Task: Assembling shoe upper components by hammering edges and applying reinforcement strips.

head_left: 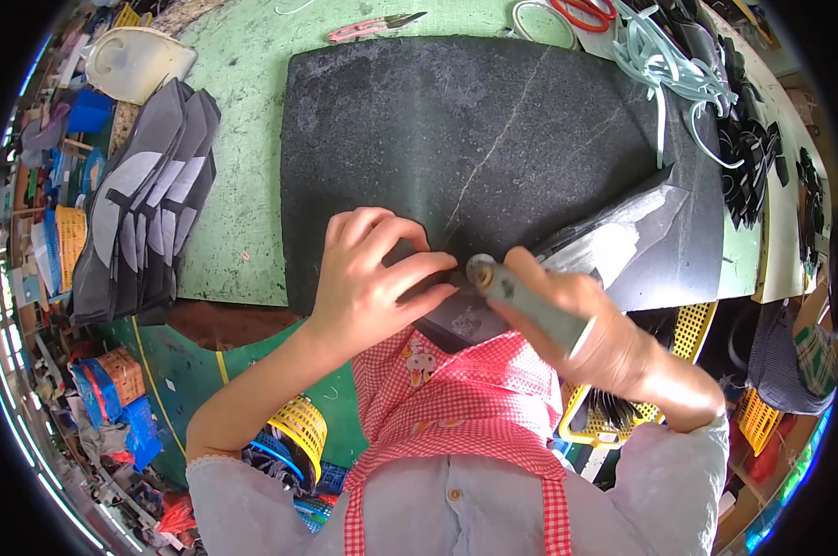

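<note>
1. The room around is crowded with many goods, and a green table (243, 218) stands before the person, with worn marks on its top.
2. On the table lies a big dark slab (372, 139); pale lines run across its surface.
3. The person wears a red-and-white checked apron (465, 394) over a light grey shirt (419, 505).
4. The right hand (590, 320) has its fingers wrapped around a grey tool (544, 310). The round end of this tool points toward the left fingertips and is just beside them.
5. The left hand (363, 269) is over the near part of the slab. Its fingers are bent, and the thumb and first finger have their tips near each other; I cannot tell whether they grip something.
6. A dark piece (465, 322) is at the near edge of the slab, between the two hands and in front of the apron.
7. Beside the right hand, more dark pieces (613, 232) with shiny pale faces lie on the slab.
8. At the left of the table there is an overlapping pile of dark pieces with grey patches (150, 195), and behind it a whitish container (141, 65).
9. Along the far side are cutters (368, 28) with pink handles, a roll of tape (547, 23) and a tangle of pale blue strips (660, 56).
</note>
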A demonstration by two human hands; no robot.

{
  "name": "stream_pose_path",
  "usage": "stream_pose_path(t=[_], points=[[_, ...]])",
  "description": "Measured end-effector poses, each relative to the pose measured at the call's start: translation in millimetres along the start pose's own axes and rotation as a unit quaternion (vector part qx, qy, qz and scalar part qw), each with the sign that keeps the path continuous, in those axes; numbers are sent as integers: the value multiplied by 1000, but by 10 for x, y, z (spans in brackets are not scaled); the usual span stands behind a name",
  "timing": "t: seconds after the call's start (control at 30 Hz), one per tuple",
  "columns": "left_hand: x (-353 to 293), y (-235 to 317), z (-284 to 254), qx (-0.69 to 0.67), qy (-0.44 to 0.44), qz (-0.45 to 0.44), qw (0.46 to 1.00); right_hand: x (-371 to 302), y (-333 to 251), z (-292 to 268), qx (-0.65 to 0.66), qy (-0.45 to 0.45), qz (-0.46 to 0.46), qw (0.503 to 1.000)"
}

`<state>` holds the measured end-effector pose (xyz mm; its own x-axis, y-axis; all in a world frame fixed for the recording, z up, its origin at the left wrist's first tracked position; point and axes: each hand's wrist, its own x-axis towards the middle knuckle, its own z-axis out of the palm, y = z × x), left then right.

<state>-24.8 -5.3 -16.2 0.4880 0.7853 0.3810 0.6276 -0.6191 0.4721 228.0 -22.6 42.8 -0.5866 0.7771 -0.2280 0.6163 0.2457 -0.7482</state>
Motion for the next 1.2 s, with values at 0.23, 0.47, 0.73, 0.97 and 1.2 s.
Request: stream_pose_path(t=[0.23,0.47,0.73,0.97,1.2], points=[[-150,118,73,43,42,5,998,0,-11,-26,-24,-5,-24,999],[-238,111,139,-21,55,-52,997,43,-1,-64,27,21,-18,999],[-289,252,143,40,49,-32,997,91,-67,-63,5,44,-10,999],[-277,326,188,84,50,-6,995,175,-2,-72,-169,-7,-80,982],[-35,458,115,51,33,20,998,30,106,-170,-60,49,-7,997]])
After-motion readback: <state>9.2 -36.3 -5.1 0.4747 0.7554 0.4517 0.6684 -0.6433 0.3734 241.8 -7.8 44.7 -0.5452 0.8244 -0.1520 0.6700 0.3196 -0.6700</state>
